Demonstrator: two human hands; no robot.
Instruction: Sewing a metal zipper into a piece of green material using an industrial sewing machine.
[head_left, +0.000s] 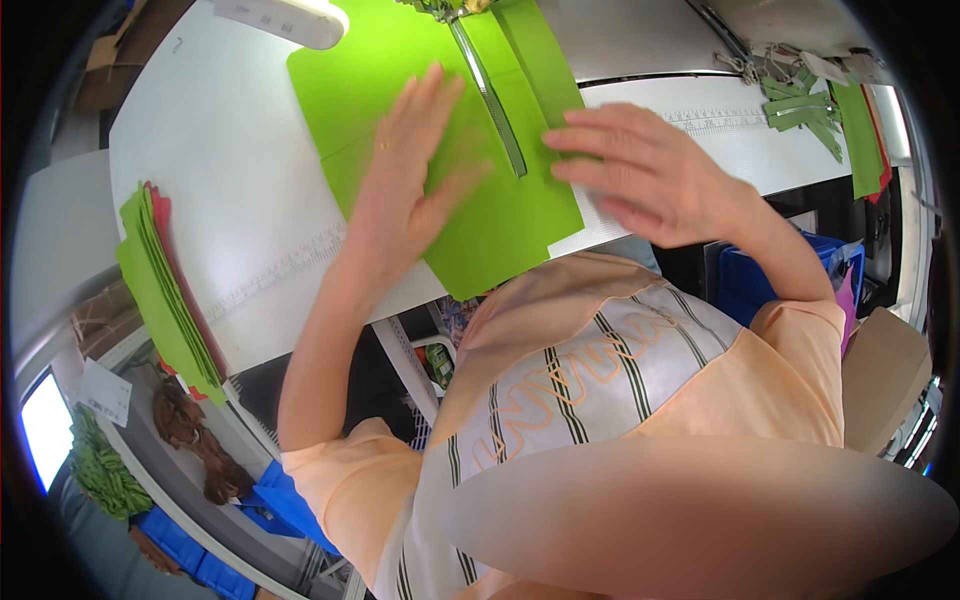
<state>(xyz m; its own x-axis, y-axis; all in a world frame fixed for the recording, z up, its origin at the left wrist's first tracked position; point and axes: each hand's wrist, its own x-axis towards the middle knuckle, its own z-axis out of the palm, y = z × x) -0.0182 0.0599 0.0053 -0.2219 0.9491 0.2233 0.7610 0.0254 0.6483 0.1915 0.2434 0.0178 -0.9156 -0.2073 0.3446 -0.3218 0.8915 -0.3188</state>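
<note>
A bright green fabric panel (pixel 390 110) lies flat on the white worktable, its far end under metal parts at the top edge. A grey-and-white zipper strip (pixel 490 95) runs down the panel, ending near its middle. My left hand (pixel 415 170) is over the left part of the panel, fingers stretched out and thumb apart, smeared somewhat by motion. At the panel's right edge is my right hand (pixel 650 170), fingers extended and slightly spread. Neither hand grips anything. Whether the palms touch the fabric cannot be made out.
Green and red fabric pieces (pixel 165 290) hang over the table's left edge. Green strips (pixel 803 108) and more green fabric (pixel 858 140) lie at the right. A white machine part (pixel 285 18) juts in at top left. Blue bins (pixel 745 285) stand below the table.
</note>
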